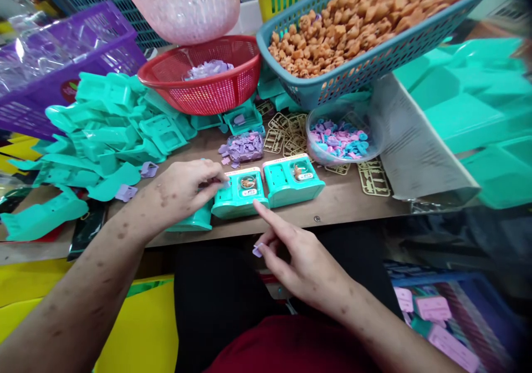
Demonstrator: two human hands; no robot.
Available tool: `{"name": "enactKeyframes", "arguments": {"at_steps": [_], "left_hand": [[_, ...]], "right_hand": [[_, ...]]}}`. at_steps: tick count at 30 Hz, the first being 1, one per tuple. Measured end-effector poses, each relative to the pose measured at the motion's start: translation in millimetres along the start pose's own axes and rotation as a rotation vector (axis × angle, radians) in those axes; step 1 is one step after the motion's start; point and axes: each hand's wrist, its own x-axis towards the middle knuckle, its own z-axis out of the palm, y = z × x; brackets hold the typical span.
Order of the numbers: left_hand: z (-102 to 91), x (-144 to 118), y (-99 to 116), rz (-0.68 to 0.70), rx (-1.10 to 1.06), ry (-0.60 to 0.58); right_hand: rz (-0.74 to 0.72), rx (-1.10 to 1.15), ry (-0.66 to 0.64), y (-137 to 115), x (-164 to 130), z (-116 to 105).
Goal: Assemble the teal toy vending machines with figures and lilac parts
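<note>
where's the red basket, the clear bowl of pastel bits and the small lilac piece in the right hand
red basket (216,93), head view, front mesh wall
clear bowl (312,119), head view, left rim
lilac piece (257,250), head view, its middle, in right hand (305,265)

The brown table (344,198) bears teal toy units (268,187), seemingly plastic, and baskets (208,85).

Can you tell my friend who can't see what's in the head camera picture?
A person's left hand touches a teal toy machine on a table, while the right hand pinches a small lilac piece. Behind sit a second toy machine, teal shells and baskets of parts.
</note>
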Motion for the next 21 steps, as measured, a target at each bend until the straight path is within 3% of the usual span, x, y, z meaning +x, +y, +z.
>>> {"name": "enactKeyframes", "arguments": {"at_steps": [5, 9, 21], "left_hand": [[-1.8, -1, -2, 0.046, 0.006, -0.036], [0.3, 0, -4, 0.0, 0.002, -0.044], [-0.4, 14, -6, 0.016, 0.005, -0.133]], "right_hand": [[0.042, -0.293, -0.117, -17, 32, 3], [0.089, -0.448, -0.161, -18, 38, 6], [0.222, -0.563, -0.288, -28, 38, 2]]}}
